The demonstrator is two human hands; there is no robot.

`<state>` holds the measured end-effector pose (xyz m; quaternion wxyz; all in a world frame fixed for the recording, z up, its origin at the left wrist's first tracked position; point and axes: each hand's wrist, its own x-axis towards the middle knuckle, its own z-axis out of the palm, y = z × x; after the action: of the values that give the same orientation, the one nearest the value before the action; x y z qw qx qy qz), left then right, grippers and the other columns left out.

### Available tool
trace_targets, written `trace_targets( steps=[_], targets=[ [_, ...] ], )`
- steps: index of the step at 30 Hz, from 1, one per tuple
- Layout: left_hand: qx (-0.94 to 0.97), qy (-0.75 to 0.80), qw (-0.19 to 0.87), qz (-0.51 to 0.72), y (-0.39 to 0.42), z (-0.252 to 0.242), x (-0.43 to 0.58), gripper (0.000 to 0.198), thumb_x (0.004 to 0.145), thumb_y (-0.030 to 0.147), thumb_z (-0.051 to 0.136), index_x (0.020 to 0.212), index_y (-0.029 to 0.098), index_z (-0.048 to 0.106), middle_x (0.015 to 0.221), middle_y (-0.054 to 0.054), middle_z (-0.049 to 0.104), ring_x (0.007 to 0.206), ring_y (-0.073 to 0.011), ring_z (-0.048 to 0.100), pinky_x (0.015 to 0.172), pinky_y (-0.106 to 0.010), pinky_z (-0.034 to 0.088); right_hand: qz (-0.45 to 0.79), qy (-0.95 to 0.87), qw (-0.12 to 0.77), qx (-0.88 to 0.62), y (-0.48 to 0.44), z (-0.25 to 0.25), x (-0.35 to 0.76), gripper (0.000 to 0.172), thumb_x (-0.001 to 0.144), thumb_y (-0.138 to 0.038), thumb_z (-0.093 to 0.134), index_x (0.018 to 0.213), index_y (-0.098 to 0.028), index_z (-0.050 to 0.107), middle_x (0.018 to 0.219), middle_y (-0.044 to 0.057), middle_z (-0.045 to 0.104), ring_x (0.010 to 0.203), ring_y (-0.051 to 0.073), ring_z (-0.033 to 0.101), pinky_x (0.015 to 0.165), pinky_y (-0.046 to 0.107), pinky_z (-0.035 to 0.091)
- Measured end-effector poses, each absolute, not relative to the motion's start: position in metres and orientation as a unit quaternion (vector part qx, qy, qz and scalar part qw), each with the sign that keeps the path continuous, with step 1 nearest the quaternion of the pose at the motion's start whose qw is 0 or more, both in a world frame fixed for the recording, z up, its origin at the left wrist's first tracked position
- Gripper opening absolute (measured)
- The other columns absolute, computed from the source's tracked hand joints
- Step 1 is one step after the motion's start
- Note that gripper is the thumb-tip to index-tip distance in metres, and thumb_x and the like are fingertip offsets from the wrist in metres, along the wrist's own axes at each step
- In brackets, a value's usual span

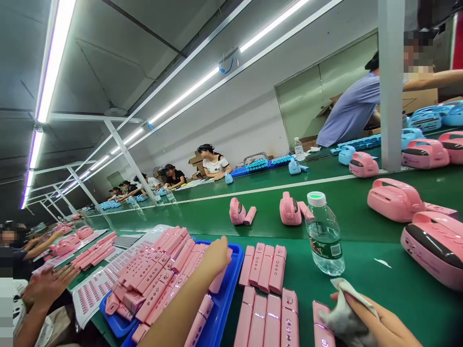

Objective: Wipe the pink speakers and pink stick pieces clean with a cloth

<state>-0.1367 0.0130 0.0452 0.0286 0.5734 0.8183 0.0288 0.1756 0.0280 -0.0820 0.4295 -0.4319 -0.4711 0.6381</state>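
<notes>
My left hand (217,255) reaches over the right side of a blue tray (236,260) heaped with pink microphone-like pieces (155,270). Its fingers are closed round one pink piece (219,282). At the lower right, my right hand (376,313) grips a whitish cloth (347,313), which touches a single pink piece (321,325) lying on the green table. Between my hands, two rows of pink pieces (267,267) lie side by side. A clear bottle with a green cap (325,241) stands just beyond the cloth.
Pink handled speakers (434,246) stand at the right and along the green belt (202,212). A white post (391,86) rises at the right. Another person's hands (50,284) are at the left, near printed sticker sheets (88,296). People sit across the belt.
</notes>
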Motion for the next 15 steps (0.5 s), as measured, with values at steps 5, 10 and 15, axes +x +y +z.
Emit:
trace_targets(
  steps=[5,10,15],
  targets=[
    [0.571,0.774,0.034,0.273,-0.015,0.095,-0.117,0.037,0.071,0.022,0.063,0.107,0.014,0.055,0.106,-0.008,0.058,0.099,-0.0215,0.054,0.087,-0.036,0.042,0.756,-0.243,0.432,-0.426,0.021,-0.054,0.178,0.023,0.067,-0.04,0.066,0.073,-0.018,0.07,0.08,0.006,0.075,0.079,0.028,0.069,0.063,0.028,0.056],
    [0.547,0.655,0.187,0.487,-0.04,0.091,-0.059,0.049,0.066,0.041,0.067,0.107,0.017,0.056,0.086,-0.002,0.062,0.077,-0.0151,0.058,0.07,-0.025,0.048,0.782,-0.193,0.456,-0.378,0.013,-0.036,0.179,0.032,0.066,-0.031,0.072,0.094,-0.016,0.066,0.079,0.005,0.075,0.067,0.022,0.07,0.051,0.02,0.054],
    [0.36,0.434,0.456,0.689,-0.029,0.038,0.01,0.047,0.055,0.036,0.079,0.098,0.022,0.065,0.085,-0.001,0.064,0.078,-0.0138,0.061,0.074,-0.024,0.047,0.713,-0.29,0.517,-0.375,0.005,-0.037,0.176,0.05,0.063,-0.045,0.073,0.103,-0.015,0.065,0.089,0.007,0.074,0.088,0.025,0.068,0.074,0.025,0.055]
  ],
)
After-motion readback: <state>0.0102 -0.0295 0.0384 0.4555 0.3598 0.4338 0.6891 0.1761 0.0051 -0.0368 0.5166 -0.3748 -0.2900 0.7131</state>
